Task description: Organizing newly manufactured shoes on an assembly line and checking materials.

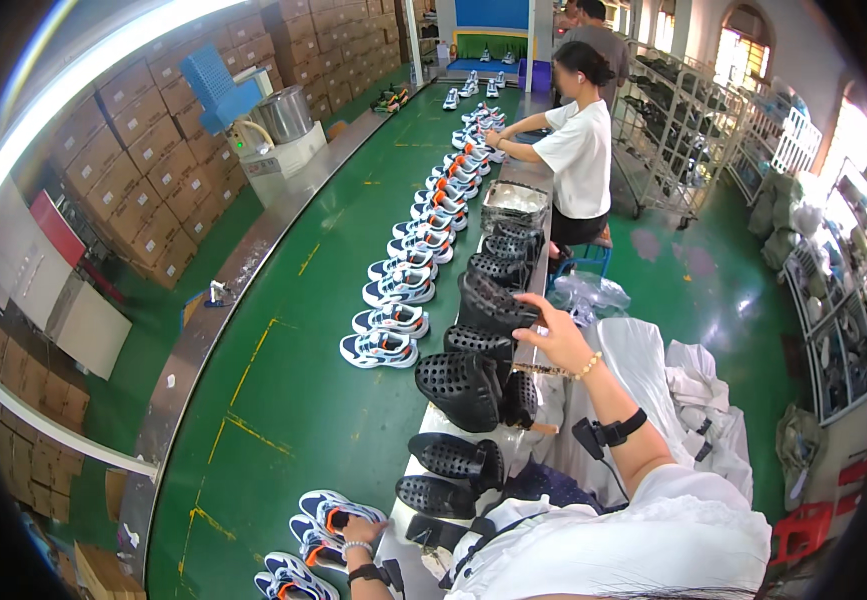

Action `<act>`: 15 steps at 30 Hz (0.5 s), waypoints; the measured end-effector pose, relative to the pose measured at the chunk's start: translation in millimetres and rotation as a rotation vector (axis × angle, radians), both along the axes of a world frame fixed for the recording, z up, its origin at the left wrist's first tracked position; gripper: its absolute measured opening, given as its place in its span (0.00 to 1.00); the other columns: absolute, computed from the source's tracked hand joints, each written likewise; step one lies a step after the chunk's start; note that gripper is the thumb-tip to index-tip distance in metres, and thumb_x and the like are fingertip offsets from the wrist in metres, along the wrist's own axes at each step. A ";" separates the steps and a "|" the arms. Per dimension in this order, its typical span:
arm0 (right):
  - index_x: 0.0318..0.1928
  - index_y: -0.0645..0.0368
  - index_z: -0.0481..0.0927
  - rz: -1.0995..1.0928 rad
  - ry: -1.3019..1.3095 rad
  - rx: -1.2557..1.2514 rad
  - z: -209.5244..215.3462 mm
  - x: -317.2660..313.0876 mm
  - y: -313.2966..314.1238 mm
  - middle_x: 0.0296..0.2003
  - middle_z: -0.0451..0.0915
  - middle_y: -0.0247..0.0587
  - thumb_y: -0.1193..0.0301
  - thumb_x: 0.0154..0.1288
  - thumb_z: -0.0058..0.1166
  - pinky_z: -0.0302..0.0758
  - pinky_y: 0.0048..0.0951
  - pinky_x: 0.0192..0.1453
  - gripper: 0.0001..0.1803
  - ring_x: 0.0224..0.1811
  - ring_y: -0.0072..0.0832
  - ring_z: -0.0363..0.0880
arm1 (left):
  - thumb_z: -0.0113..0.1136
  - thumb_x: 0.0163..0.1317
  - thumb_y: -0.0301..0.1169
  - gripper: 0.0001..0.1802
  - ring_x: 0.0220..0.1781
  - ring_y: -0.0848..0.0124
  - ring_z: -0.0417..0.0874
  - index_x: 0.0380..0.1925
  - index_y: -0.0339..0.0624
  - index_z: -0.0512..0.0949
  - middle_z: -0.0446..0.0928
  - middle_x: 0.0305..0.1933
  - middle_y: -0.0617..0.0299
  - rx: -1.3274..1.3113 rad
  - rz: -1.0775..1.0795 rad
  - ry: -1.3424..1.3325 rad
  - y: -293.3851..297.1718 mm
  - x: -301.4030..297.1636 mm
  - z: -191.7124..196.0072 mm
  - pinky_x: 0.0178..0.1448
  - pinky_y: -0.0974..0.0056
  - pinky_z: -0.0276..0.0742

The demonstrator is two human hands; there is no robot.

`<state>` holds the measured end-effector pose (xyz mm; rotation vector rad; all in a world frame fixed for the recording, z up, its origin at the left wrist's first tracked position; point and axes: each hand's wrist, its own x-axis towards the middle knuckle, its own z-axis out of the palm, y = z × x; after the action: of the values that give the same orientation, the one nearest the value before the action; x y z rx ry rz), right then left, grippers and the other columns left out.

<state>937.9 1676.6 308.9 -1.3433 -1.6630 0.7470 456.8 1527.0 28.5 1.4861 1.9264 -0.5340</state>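
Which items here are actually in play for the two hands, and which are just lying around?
In hand:
- left hand on a blue, white and orange sneaker
- right hand reaching to the black perforated clogs

Lying about:
- row of sneakers along the green belt
- cardboard boxes
- wire racks
- white bags

Your right hand (556, 337) reaches forward and up, arm stretched from the lower right, fingers curled loosely, a bead bracelet and dark strap on the wrist. Your left hand (361, 530) sits low — fingers closed, wrist banded too.
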 end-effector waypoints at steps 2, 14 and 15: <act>0.59 0.60 0.66 -0.016 0.159 0.068 10.6 -10.2 -11.1 0.51 0.76 0.47 0.68 0.57 0.61 0.71 0.31 0.57 0.30 0.51 0.30 0.76 | 0.59 0.45 0.63 0.44 0.61 0.46 0.71 0.45 0.28 0.78 0.67 0.60 0.36 0.039 0.026 -0.083 -11.1 -0.7 -5.6 0.66 0.54 0.62; 0.48 0.64 0.70 0.553 -0.328 0.021 -26.6 -228.5 -98.5 0.28 0.79 0.54 0.59 0.60 0.58 0.74 0.38 0.37 0.24 0.32 0.48 0.79 | 0.59 0.48 0.43 0.20 0.47 0.50 0.74 0.33 0.37 0.81 0.75 0.38 0.47 0.865 0.130 0.144 -52.3 6.2 12.3 0.60 0.50 0.64; 0.43 0.66 0.71 0.592 -0.471 0.026 -51.9 -243.2 -97.9 0.28 0.79 0.55 0.58 0.59 0.57 0.75 0.43 0.38 0.23 0.34 0.49 0.80 | 0.62 0.47 0.43 0.21 0.48 0.52 0.72 0.36 0.40 0.82 0.73 0.39 0.49 0.936 0.231 0.155 -52.4 22.3 34.1 0.61 0.51 0.63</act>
<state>694.7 1578.7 257.0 -1.0561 -2.4953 0.7663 479.2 1474.6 62.6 1.7208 2.5987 0.4513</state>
